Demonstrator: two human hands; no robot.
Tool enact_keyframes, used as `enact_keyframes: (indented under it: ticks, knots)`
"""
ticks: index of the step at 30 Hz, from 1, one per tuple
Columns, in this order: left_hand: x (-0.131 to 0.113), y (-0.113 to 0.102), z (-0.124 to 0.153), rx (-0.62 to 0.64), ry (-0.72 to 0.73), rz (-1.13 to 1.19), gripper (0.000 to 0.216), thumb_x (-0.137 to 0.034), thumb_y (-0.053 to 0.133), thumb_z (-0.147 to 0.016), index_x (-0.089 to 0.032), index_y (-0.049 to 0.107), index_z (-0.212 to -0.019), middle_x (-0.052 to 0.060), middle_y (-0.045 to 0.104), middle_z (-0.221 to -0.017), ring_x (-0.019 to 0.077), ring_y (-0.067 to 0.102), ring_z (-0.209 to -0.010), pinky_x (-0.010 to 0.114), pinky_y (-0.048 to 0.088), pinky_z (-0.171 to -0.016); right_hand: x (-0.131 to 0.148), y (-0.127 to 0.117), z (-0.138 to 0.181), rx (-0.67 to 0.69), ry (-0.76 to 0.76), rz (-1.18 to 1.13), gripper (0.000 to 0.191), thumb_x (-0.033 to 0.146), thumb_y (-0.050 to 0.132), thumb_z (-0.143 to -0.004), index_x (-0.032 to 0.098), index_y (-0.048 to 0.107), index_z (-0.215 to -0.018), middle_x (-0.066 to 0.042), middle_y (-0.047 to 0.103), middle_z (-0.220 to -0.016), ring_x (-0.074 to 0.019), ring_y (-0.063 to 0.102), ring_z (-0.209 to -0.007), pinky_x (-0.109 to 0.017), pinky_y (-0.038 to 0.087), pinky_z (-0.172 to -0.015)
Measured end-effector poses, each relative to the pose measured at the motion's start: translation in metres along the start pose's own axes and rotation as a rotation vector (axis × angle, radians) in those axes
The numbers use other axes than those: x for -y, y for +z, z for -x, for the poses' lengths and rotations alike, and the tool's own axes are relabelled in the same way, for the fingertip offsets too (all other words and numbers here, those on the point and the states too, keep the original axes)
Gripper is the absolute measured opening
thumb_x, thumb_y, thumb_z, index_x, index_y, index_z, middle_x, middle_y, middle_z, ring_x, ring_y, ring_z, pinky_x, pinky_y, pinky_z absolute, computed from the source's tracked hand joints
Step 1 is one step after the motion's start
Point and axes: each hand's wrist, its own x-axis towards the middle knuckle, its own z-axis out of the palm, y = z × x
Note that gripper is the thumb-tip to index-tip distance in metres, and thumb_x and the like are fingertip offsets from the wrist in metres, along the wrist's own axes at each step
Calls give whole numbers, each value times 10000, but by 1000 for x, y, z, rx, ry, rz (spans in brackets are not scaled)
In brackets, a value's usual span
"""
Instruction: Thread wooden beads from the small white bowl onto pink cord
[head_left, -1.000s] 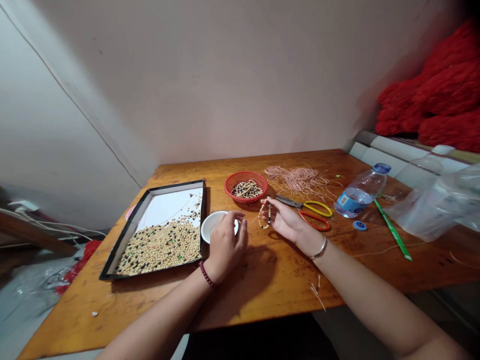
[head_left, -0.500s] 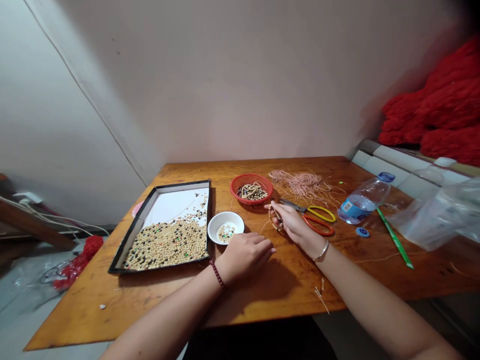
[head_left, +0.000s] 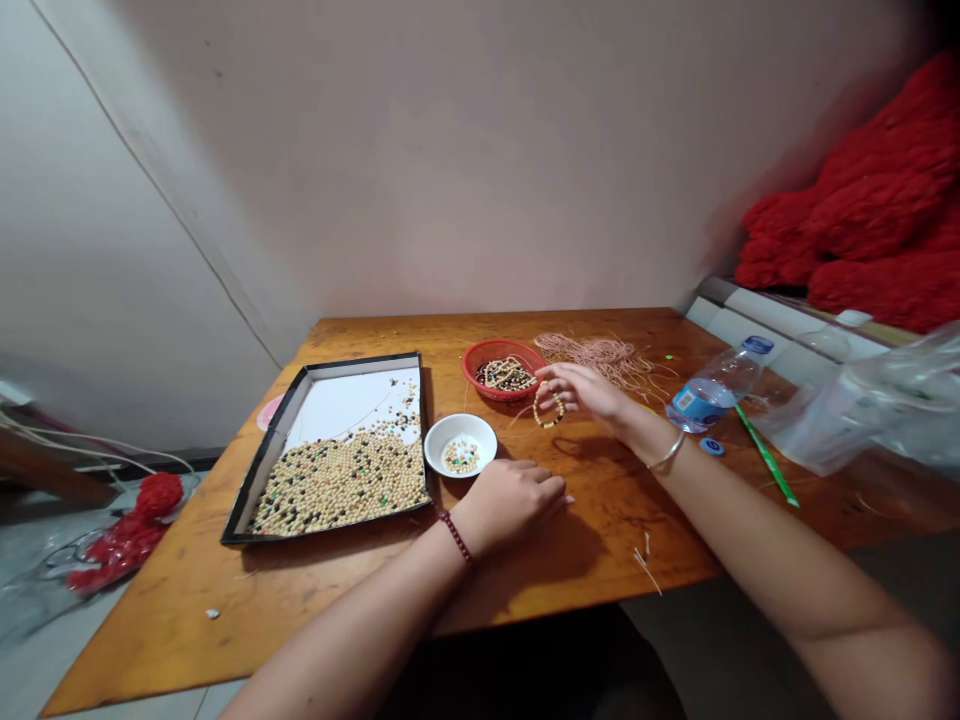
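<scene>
My right hand (head_left: 589, 390) reaches out over the wooden table (head_left: 570, 520) and holds a small beaded bracelet (head_left: 547, 405) that dangles just in front of the red basket (head_left: 502, 368) of finished bracelets. My left hand (head_left: 514, 500) rests on the table with its fingers curled, just right of the small white bowl (head_left: 460, 444) with a few beads. A black tray (head_left: 341, 450) of loose beige and dark beads lies to the left.
A heap of pink cord (head_left: 600, 355) lies behind my right hand. A water bottle (head_left: 712, 385), its blue cap (head_left: 710, 446), a green stick (head_left: 765, 455) and a clear plastic bag (head_left: 877, 405) are at the right. Red tassels (head_left: 862, 230) are piled at the far right.
My right hand has moved the bracelet away from the scissors toward the red basket. My left hand left the white bowl and came to rest on the table to its right.
</scene>
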Motion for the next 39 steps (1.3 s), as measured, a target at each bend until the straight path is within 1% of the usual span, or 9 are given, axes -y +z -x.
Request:
enact_keyframes:
  ticks: [4,9,11,14,16,19,26,32,39]
  knots:
    - [1,1,0,21,-36,2,336,-375,395,-967,-171,546,-746,21,623,-677,126,558,-566,245,332,-507,37,-13,-14,150,-45,234,144,211,553,-866,151,668,-928,-58,689,-733,-119,600,-563,-231,482,-523]
    - [2,0,1,49,-60,15,307,-368,416,-959,-170,562,-775,32,638,-700,140,594,-599,239,365,-507,77,-24,-29,104,-174,494,185,109,676,-725,155,739,-893,-73,705,-764,-156,607,-607,-294,500,-581]
    - [1,0,1,53,-74,22,298,-365,431,-952,-168,568,-776,36,634,-692,137,604,-599,234,375,-511,86,-29,-40,180,-211,630,220,104,729,-670,145,748,-885,-78,712,-760,-172,628,-641,-304,507,-601]
    - [1,1,2,62,-91,21,290,-362,442,-946,-170,569,-770,36,640,-695,142,613,-600,230,379,-511,93,-38,-61,299,-263,913,241,169,716,-694,171,742,-934,-54,722,-730,-158,623,-608,-292,498,-576]
    - [1,3,2,67,-95,20,283,-357,449,-942,-169,570,-768,37,648,-700,150,620,-606,229,381,-512,93,-41,-74,254,-367,1106,190,175,710,-693,182,749,-879,-52,725,-724,-166,629,-635,-298,496,-613]
    - [2,6,3,63,-96,29,280,-355,451,-942,-165,573,-776,42,649,-700,153,626,-611,225,391,-523,88,-40,-86,94,-534,1263,152,149,687,-703,205,756,-826,-59,739,-820,-188,640,-731,-327,490,-717]
    - [4,11,4,69,-108,23,268,-355,451,-942,-171,573,-790,34,659,-706,175,643,-621,238,398,-509,74,-23,-97,35,-605,1133,159,224,629,-792,199,746,-896,-70,732,-882,-189,643,-771,-351,492,-752]
    - [4,15,5,98,-113,32,256,-337,459,-937,-162,587,-800,54,657,-704,178,647,-613,246,411,-502,64,-5,-116,97,-529,917,177,278,643,-789,184,739,-904,-79,732,-880,-181,649,-748,-338,512,-724]
    - [5,18,5,149,-126,31,204,-294,489,-921,-153,584,-809,64,651,-706,181,650,-624,257,431,-511,26,-4,-153,75,-419,1153,172,236,628,-791,172,743,-902,-72,744,-915,-177,666,-796,-292,502,-737]
